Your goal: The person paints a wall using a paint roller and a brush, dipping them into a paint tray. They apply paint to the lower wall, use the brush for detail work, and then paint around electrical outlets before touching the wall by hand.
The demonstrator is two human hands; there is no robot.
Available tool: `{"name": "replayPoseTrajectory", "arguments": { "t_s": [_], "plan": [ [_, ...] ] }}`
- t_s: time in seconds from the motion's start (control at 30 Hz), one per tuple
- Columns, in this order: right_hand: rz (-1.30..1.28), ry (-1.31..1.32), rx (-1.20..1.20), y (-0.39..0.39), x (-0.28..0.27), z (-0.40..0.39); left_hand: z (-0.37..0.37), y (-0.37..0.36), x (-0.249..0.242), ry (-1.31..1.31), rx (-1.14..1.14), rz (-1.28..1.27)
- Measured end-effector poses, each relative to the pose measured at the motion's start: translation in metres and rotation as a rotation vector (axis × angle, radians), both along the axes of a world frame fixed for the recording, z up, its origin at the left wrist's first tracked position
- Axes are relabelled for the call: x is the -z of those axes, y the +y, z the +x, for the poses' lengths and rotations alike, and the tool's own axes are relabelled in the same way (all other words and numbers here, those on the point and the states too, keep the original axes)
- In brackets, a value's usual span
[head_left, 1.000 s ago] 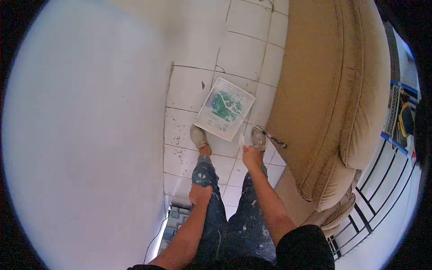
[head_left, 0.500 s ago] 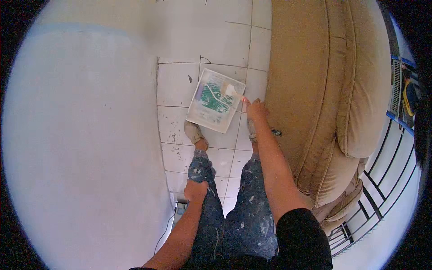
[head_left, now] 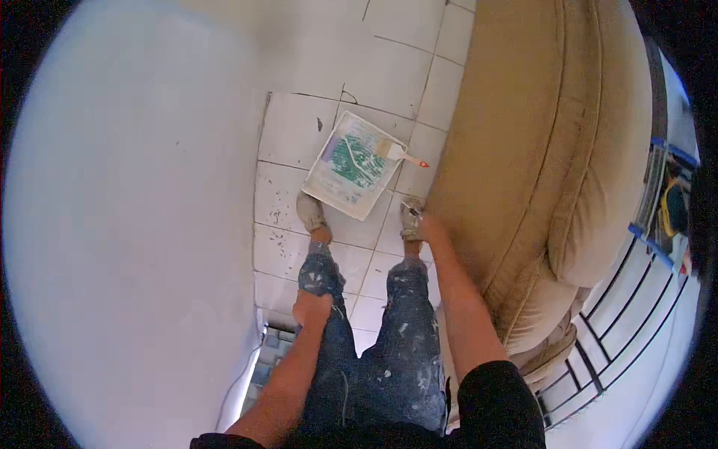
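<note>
from here i get white wall [head_left: 149,224] left, brown sofa [head_left: 523,150] right, white tile floor [head_left: 295,120] between. paint tray [head_left: 329,191] flat on it. left hand [head_left: 313,308] on left knee [head_left: 320,278], can't tell finger spacing. right hand [head_left: 428,227] fingers clamped on roller handle [head_left: 413,212], beside tray. paintbrush [head_left: 395,151] across tray's right rim.

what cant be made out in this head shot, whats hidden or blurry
All in the head view:
- Right hand: blurred; how its fingers meet the dark handle is unclear.
- Left hand: its fingertips are hidden behind the hand itself.
- Yellow-and-dark thing: partly lost in the dark lens border.
- Floor specks: too small to identify.
</note>
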State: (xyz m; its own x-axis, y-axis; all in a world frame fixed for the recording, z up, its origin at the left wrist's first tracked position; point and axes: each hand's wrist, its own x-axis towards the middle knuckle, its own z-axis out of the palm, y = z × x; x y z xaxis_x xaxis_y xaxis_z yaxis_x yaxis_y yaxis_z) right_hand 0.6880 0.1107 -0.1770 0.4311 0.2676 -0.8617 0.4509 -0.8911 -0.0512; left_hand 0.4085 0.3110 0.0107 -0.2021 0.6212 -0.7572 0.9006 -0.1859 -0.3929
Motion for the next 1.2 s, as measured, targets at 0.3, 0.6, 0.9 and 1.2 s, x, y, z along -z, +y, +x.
{"name": "replayPoseTrajectory", "arguments": {
  "t_s": [0.3,0.6,0.9,1.2],
  "plan": [
    [0.195,-0.061,-0.203,0.081,-0.142,0.017,-0.069,-0.061,-0.005,-0.446,-0.407,0.113],
    [0.225,-0.073,-0.664,0.067,-0.239,0.056,-0.185,-0.179,-0.097,-0.893,-0.965,0.268],
    [-0.082,-0.052,-1.149,0.058,-0.266,0.044,-0.186,-0.273,-0.074,-0.813,-1.18,0.071],
    [-0.044,-0.131,-1.3,0.09,-0.263,-0.019,-0.2,-0.296,-0.116,-1.047,-1.469,0.349]
  ]
}}
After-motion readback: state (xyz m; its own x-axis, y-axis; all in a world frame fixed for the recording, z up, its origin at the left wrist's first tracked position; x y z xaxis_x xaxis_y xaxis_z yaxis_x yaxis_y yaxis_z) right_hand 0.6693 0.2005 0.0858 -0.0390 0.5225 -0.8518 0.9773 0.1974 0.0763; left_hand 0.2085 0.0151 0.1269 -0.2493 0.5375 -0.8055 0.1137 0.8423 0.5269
